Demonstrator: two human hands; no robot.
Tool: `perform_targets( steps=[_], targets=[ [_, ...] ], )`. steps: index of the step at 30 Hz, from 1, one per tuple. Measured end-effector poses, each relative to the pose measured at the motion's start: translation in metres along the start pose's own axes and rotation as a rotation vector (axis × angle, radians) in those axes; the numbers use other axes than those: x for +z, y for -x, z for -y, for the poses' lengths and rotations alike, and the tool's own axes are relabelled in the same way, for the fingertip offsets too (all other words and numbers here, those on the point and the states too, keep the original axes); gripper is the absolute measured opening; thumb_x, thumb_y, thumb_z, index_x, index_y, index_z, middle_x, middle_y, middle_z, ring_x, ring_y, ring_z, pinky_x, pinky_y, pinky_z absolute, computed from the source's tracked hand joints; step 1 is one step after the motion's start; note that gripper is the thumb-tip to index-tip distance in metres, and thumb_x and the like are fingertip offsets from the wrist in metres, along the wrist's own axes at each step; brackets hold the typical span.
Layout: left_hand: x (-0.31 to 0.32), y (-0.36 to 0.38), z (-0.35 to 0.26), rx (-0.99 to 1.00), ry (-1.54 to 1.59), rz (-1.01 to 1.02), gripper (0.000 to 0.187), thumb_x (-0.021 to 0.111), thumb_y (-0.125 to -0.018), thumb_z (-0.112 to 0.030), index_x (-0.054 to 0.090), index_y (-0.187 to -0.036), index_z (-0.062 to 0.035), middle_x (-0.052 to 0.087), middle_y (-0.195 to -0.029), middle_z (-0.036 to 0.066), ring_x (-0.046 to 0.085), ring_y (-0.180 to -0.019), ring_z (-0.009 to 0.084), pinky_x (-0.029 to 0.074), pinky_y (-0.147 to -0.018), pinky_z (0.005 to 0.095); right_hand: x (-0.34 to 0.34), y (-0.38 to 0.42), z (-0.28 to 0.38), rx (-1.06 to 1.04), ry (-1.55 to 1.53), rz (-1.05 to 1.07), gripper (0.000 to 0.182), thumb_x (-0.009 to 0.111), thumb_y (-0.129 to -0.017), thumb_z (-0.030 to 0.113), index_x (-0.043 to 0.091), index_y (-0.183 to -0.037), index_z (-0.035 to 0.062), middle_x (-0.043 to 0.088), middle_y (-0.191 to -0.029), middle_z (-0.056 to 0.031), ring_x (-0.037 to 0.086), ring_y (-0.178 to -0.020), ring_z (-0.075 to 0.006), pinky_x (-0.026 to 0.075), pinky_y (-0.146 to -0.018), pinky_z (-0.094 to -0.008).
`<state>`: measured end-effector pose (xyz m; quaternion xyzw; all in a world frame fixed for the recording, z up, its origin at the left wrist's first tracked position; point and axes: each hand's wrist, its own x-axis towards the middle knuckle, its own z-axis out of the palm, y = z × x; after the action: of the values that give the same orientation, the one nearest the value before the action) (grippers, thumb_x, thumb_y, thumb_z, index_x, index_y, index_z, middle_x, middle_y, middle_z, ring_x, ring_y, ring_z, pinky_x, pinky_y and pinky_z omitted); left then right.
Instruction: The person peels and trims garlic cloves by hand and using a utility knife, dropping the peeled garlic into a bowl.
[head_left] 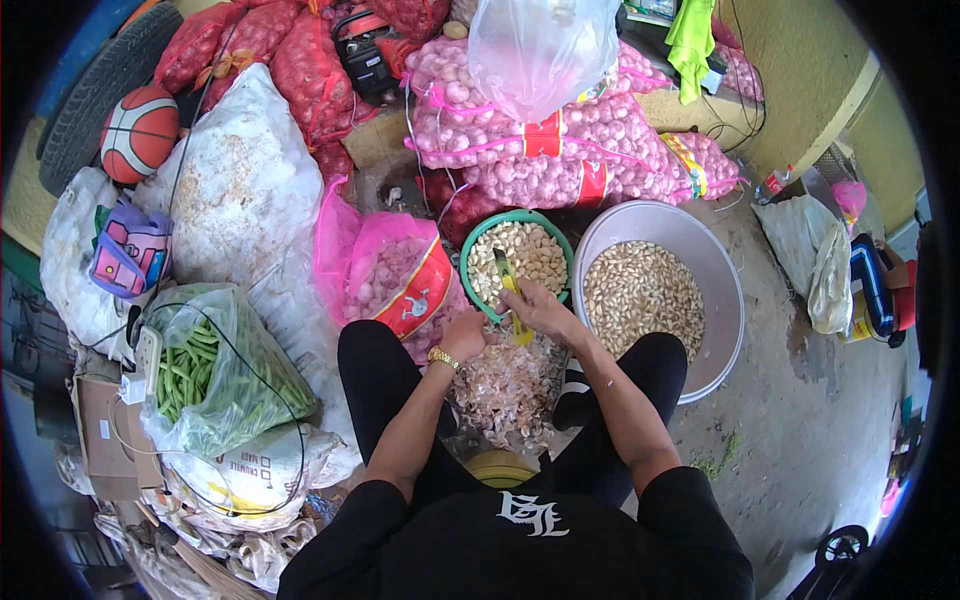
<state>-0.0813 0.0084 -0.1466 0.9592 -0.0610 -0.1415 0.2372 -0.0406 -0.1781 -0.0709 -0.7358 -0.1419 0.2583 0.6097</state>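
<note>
My right hand is closed around a yellow utility knife, its tip pointing away from me over the near side of a green basin. Peeled garlic cloves fill that basin. My left hand, with a gold watch at its wrist, is closed just left of the knife; whatever its fingers hold is hidden. Below both hands, between my legs, lies a heap of garlic skins. An opened pink mesh bag of garlic bulbs leans beside my left hand.
On the right stands a large grey tub holding many cloves. Stacked garlic sacks line the back. At left are a bag of green pods, a white sack, a basketball and a dark cable.
</note>
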Motion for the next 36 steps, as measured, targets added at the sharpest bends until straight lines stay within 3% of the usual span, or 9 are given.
perform_targets(
  steps=[3, 5, 11, 26, 36],
  targets=[
    [-0.008, 0.008, -0.008, -0.026, -0.021, -0.044, 0.048, 0.074, -0.073, -0.043, 0.062, -0.098, -0.0043, 0.062, -0.1, 0.017, 0.055, -0.1, 0.0353, 0.034, -0.089, 0.0541, 0.001, -0.001, 0.001, 0.014, -0.003, 0.0, 0.028, 0.051, -0.099, 0.028, 0.056, -0.103, 0.0005, 0.066, -0.088, -0.0068, 0.063, -0.071, -0.0138, 0.05, -0.063, -0.0286],
    [-0.006, 0.005, -0.004, -0.017, -0.02, 0.01, 0.045, 0.073, -0.074, -0.043, 0.062, -0.1, -0.008, 0.06, -0.101, 0.016, 0.054, -0.104, 0.0367, 0.038, -0.084, 0.0552, 0.002, -0.001, 0.002, 0.027, 0.001, 0.001, 0.029, 0.052, -0.098, 0.029, 0.056, -0.102, 0.0003, 0.066, -0.088, -0.0065, 0.063, -0.071, -0.0135, 0.049, -0.063, -0.0283],
    [0.005, -0.002, 0.011, -0.022, 0.039, 0.043, 0.043, 0.072, -0.075, -0.042, 0.063, -0.097, -0.0071, 0.06, -0.1, 0.016, 0.054, -0.104, 0.0371, 0.037, -0.083, 0.0546, 0.003, 0.001, 0.006, 0.02, 0.021, -0.025, 0.03, 0.052, -0.098, 0.029, 0.056, -0.1, -0.0005, 0.065, -0.082, -0.0074, 0.061, -0.068, -0.0133, 0.049, -0.06, -0.0304],
    [0.011, -0.004, 0.012, -0.021, 0.044, 0.068, 0.044, 0.072, -0.074, -0.044, 0.063, -0.101, -0.0099, 0.058, -0.109, 0.014, 0.05, -0.112, 0.037, 0.036, -0.088, 0.0579, 0.003, -0.004, -0.002, -0.004, 0.036, -0.027, 0.028, 0.049, -0.097, 0.026, 0.055, -0.102, -0.0012, 0.065, -0.081, -0.0086, 0.062, -0.066, -0.0148, 0.05, -0.061, -0.0309],
    [0.001, -0.001, 0.006, 0.013, 0.042, 0.099, 0.044, 0.072, -0.074, -0.042, 0.062, -0.103, -0.0102, 0.059, -0.106, 0.014, 0.051, -0.109, 0.0377, 0.036, -0.088, 0.0567, 0.004, -0.004, -0.001, 0.011, 0.036, -0.029, 0.029, 0.049, -0.098, 0.025, 0.054, -0.103, -0.0024, 0.065, -0.082, -0.01, 0.063, -0.068, -0.0153, 0.05, -0.062, -0.0309]
  ],
)
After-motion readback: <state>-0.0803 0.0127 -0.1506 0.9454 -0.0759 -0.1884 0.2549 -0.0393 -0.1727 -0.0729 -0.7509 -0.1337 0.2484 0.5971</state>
